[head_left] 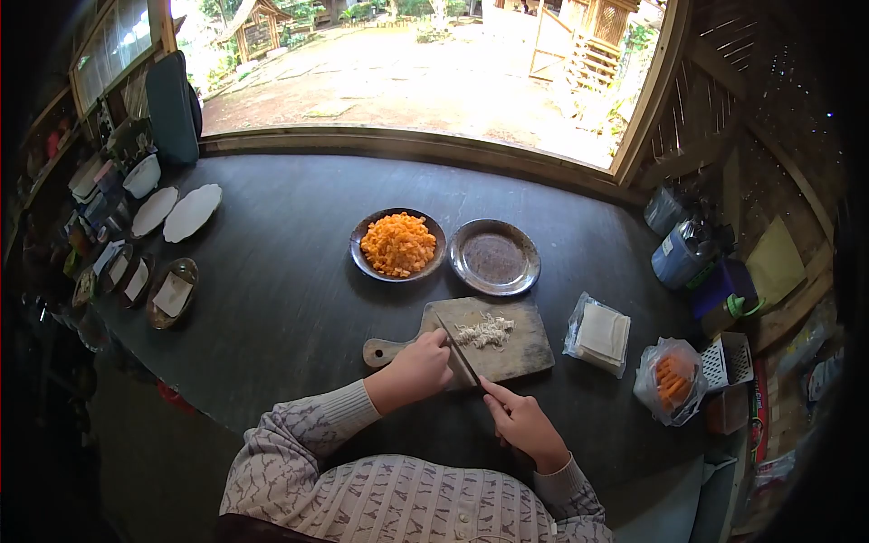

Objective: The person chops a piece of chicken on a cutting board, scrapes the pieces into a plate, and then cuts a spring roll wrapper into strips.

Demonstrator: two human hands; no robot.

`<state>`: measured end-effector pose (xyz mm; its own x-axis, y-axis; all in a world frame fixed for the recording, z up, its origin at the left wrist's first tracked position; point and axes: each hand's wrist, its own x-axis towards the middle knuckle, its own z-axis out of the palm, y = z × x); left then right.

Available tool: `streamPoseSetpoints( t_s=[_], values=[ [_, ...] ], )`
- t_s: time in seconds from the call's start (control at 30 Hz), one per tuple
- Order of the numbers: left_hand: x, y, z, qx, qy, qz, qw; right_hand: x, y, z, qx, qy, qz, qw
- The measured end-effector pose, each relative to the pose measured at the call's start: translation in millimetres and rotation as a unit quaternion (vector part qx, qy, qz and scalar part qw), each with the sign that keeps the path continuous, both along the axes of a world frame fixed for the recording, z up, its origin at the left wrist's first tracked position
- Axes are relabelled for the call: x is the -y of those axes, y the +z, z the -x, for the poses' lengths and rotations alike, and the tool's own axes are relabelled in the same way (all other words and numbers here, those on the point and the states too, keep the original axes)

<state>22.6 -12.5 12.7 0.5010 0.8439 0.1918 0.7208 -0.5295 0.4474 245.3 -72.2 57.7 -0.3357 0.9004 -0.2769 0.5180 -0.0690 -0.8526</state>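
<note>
My right hand [527,423] is wrapped round the handle of a knife [460,355], whose blade slants up and left across the cutting board [525,351]. Beside the blade, on its left, my left hand [415,371] is closed with its fingers curled; whatever it may hold is hidden. A small heap of pale shredded food [485,331] lies on the board, just right of the blade. Behind the board stand a bowl [358,257] heaped with diced orange food [398,244] and a brown metal plate [494,257] with nothing on it.
Right of the board lies a plastic packet of square pale sheets [603,333]. Past it sits a bag of orange pieces [673,380] near a white basket [727,362]. White plates [193,214] and small dishes [172,294] stand along the left edge. A window frame [407,149] bounds the back.
</note>
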Motion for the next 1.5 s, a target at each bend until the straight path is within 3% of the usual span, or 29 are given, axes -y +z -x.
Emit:
streamPoseSetpoints(
  t_s=[0.97,1.23,1.37,1.43,1.5],
  values=[
    [-1,2,1,-0.002,0.011,0.005,1.000,-5,-4,3,-0.006,0.001,0.008,1.000],
    [0,6,0,-0.014,0.019,0.009,1.000,-5,-23,1,0.047,0.021,-0.098,0.994],
    [0,6,-1,-0.014,0.018,0.014,1.000,-7,-18,5,0.036,0.019,-0.084,0.996],
    [2,5,-2,-0.002,0.015,-0.014,1.000,-7,-5,11,0.025,-0.011,-0.013,1.000],
    [2,5,-2,-0.006,0.014,-0.004,1.000,-12,-22,15,0.031,-0.009,-0.052,0.998]
  ],
)
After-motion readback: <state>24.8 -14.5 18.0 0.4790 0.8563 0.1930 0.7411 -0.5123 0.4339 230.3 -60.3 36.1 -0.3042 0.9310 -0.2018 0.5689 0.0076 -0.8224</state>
